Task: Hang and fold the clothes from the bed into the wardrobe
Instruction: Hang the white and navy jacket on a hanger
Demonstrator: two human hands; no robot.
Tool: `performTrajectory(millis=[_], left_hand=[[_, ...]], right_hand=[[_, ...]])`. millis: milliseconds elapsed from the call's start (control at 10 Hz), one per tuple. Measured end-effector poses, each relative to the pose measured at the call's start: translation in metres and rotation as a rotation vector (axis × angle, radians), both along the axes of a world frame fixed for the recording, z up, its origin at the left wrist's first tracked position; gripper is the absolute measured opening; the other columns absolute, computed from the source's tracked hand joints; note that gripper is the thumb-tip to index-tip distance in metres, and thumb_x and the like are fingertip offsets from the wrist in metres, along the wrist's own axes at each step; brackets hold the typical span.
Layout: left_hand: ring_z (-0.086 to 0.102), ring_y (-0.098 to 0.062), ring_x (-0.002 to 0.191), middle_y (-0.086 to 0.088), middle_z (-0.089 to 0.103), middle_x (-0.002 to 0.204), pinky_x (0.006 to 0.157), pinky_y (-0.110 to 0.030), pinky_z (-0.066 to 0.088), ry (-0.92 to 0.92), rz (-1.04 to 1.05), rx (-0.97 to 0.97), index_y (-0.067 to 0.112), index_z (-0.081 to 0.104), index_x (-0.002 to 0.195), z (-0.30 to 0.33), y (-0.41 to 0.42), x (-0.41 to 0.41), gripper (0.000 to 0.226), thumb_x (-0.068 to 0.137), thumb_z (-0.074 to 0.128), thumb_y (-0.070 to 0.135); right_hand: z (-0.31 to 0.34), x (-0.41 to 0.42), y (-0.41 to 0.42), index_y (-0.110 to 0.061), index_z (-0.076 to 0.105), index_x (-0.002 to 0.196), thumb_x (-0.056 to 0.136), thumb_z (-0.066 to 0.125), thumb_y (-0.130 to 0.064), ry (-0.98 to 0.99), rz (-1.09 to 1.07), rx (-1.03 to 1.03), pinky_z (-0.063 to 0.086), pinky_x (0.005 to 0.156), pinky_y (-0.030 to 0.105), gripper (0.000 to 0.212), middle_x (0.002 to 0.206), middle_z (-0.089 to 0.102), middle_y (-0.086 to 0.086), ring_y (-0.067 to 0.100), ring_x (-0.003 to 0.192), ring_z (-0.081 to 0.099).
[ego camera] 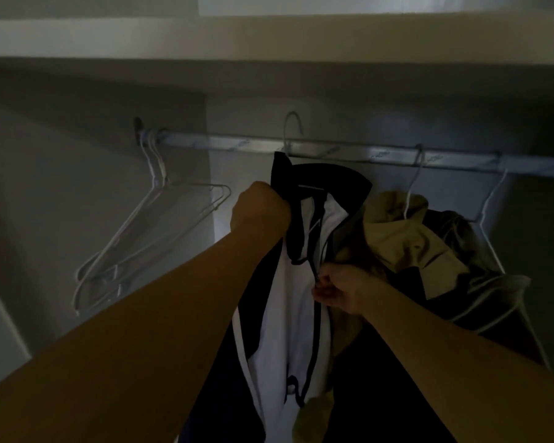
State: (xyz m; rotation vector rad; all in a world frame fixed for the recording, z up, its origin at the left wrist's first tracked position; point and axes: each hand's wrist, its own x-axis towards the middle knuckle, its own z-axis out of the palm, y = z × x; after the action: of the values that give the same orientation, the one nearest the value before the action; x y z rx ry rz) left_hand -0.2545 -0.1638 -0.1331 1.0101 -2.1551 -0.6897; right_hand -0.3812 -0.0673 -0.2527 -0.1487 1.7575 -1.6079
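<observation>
Dim wardrobe interior, seen from below the rail. Left hand [260, 210] is a closed fist gripping the dark collar edge of a black-and-white jacket [296, 282], up near the shoulder. Right hand [339, 290] is lower, fingers curled and pinching the jacket's front edge along the dark zipper line. The jacket sits on a white wire hanger [292, 131] whose hook rises above the metal rail [333, 151]; whether the hook rests on the rail cannot be told. The garment hangs down between both forearms, white panel facing the camera, dark sleeves to either side. Just right of it, touching, a tan garment [406, 238] hangs on its own wire hanger from the rail, with a darker olive piece [480, 266] beyond. At the rail's far left end, a bunch of empty white wire hangers [135, 238] hangs tilted, well apart from the jacket. A pale shelf [269, 36] runs above.
</observation>
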Motion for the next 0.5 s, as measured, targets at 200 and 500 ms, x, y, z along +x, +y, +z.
performTrajectory(millis=[200, 500], left_hand=[[0.057, -0.028, 0.093, -0.018, 0.062, 0.099, 0.066, -0.024, 0.039, -0.266, -0.18, -0.051, 0.012, 0.044, 0.066, -0.026, -0.019, -0.017, 0.032, 0.097, 0.043, 0.003], [0.062, -0.029, 0.068, -0.014, 0.065, 0.08, 0.058, -0.029, 0.05, -0.081, -0.638, -0.98, 0.002, 0.07, 0.095, -0.105, 0.046, 0.042, 0.03, 0.065, 0.065, 0.005]], right_hand=[[-0.008, -0.004, 0.011, -0.008, 0.06, 0.076, 0.092, 0.059, -0.014, 0.03, 0.1, 0.162, 0.053, 0.063, 0.031, 0.017, 0.074, 0.056, 0.008, 0.019, 0.068, 0.053], [-0.017, -0.006, 0.04, -0.009, 0.058, 0.074, 0.091, 0.058, -0.018, 0.029, 0.094, 0.161, 0.048, 0.082, 0.036, 0.019, 0.075, 0.055, 0.005, 0.02, 0.073, 0.051]])
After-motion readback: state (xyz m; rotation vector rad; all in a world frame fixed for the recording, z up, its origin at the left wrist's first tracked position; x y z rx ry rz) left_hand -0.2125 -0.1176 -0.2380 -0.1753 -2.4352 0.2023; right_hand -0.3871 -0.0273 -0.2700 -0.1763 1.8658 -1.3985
